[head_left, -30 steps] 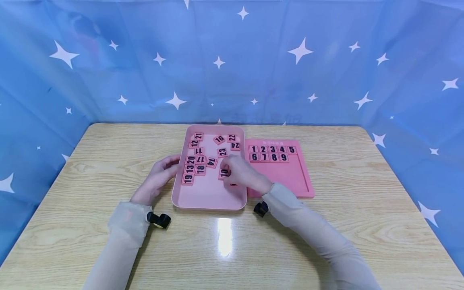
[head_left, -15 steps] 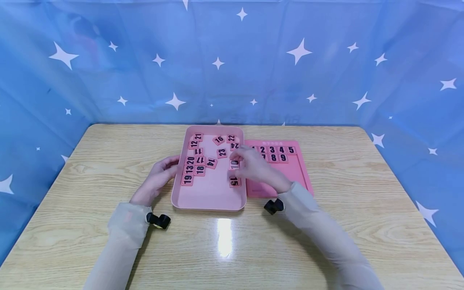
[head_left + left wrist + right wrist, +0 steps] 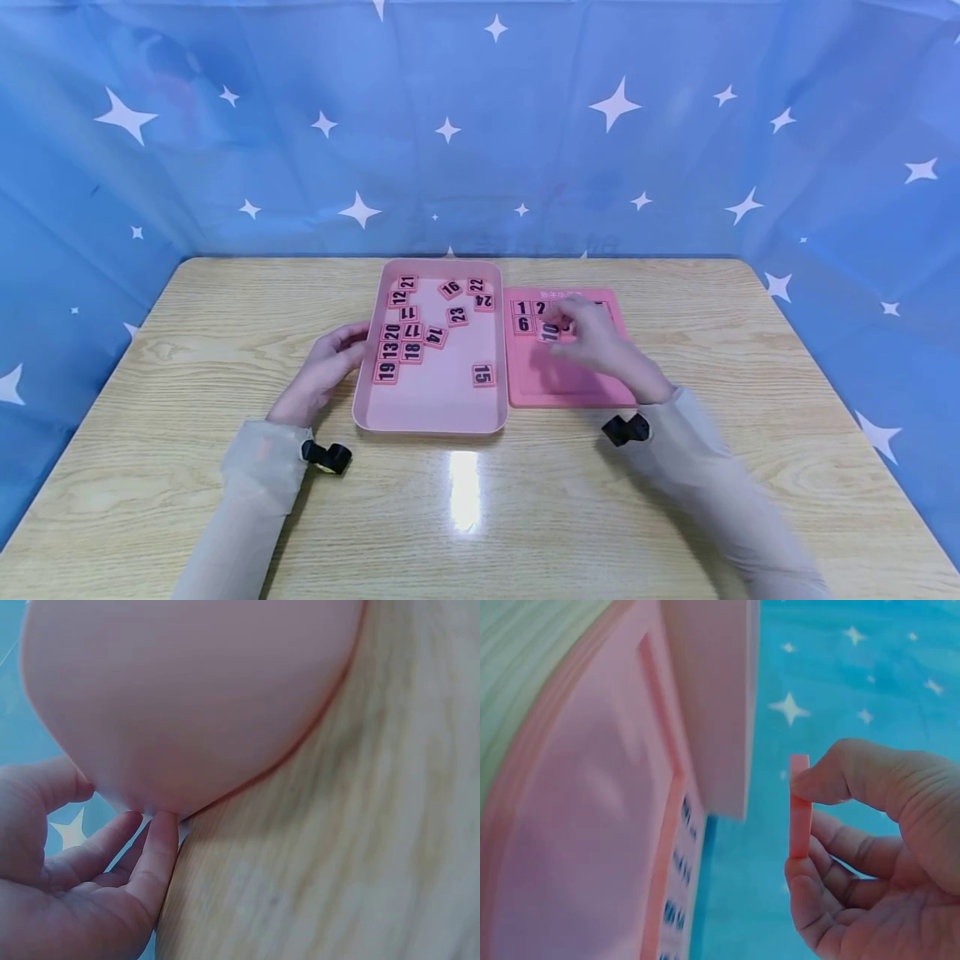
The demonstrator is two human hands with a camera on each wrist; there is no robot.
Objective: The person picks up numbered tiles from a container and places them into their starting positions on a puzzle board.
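Note:
My right hand (image 3: 597, 340) pinches the pink number tile 10 (image 3: 550, 332) above the pink puzzle board (image 3: 558, 383). In the right wrist view, the tile (image 3: 800, 817) is edge-on between thumb and fingers, raised clear of the board. Tiles 1 (image 3: 522, 308) and 6 (image 3: 523, 324) show in the board's top rows, while the hand partly covers others. My left hand (image 3: 322, 371) touches the left outer wall of the light pink tray (image 3: 427, 421). In the left wrist view, its loosely bent fingertips (image 3: 163, 825) rest against that wall.
Inside the tray lie several loose number tiles, including 15 (image 3: 483, 375), 23 (image 3: 457, 316) and 14 (image 3: 435, 336). The tray stands directly left of the board on a wooden table (image 3: 225, 333). A blue star-patterned curtain (image 3: 450, 183) rises behind the table.
My right hand has picked tile 10 from the tray's right side and carried it rightward over the board. Tile 15 has come into full view. The left hand has stayed at the tray's side.

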